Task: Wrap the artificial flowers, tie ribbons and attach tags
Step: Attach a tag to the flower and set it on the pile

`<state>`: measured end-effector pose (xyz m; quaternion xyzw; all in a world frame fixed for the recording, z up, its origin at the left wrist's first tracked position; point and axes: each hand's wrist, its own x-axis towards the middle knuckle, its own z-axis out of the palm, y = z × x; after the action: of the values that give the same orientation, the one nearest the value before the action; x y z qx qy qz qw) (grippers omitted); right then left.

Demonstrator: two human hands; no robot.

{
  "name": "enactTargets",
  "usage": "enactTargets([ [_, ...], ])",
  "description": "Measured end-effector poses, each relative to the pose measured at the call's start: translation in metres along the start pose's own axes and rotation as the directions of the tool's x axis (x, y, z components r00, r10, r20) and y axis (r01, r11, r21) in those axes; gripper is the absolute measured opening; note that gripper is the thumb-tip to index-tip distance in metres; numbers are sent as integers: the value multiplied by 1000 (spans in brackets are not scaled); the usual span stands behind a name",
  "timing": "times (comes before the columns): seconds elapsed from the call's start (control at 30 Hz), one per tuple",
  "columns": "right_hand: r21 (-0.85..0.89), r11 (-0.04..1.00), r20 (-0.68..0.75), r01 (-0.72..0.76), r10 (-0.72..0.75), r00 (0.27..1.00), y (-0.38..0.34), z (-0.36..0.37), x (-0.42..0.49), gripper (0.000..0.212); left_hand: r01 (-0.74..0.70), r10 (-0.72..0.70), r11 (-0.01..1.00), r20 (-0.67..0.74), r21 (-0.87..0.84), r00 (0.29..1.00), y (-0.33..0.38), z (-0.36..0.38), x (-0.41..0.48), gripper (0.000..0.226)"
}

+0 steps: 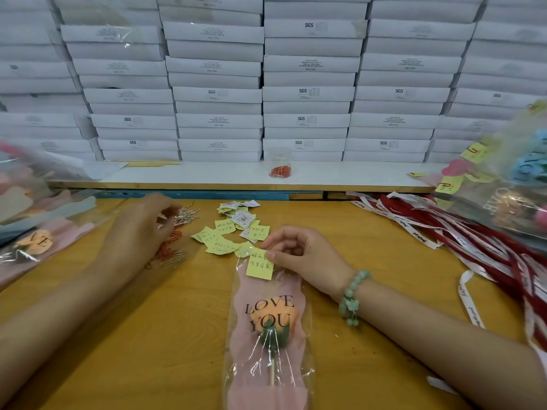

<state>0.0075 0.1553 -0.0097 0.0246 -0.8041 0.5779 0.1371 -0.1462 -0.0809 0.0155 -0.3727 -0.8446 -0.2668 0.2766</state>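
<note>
Pinching the yellow tag onto the sleeve's far end, R hand grips it w/ thumb + forefinger. L hand curls over the paper clips; blurred, can't tell if it holds one. Risk: tag slips on slick cellophane before a clip's on. Wrapped rose lies mid-table, long axis near-far, stem toward person, bloom pointing away.

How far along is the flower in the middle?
Done: the flower sits in its pink LOVE YOU sleeve. In hand: the right hand pinches a yellow tag at the sleeve's top, while the left hand is over the paper clips. Left: clipping the tag; no ribbon shows on this flower, the ribbons lie at right.
</note>
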Motion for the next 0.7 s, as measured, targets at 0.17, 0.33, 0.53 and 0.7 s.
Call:
enactTargets([
  [0.17,-15,1000,1,-5,5,1000,-1,0,0,10,97,-104,989,-59,-112,993,1,2,4,25],
  [0.33,-24,1000,1,-13,13,1000,-1,0,0,10,138,-140,987,-18,-80,990,-7,4,1,19],
  [0.53,-25,999,6,-21,22,1000,-1,0,-1,10,223,-236,948,-31,-227,971,-2,3,4,17],
  [0.7,-18,1000,-8,-8,8,1000,-4,0,-2,10,314,-334,676,104,-666,937,40,-6,6,10],
])
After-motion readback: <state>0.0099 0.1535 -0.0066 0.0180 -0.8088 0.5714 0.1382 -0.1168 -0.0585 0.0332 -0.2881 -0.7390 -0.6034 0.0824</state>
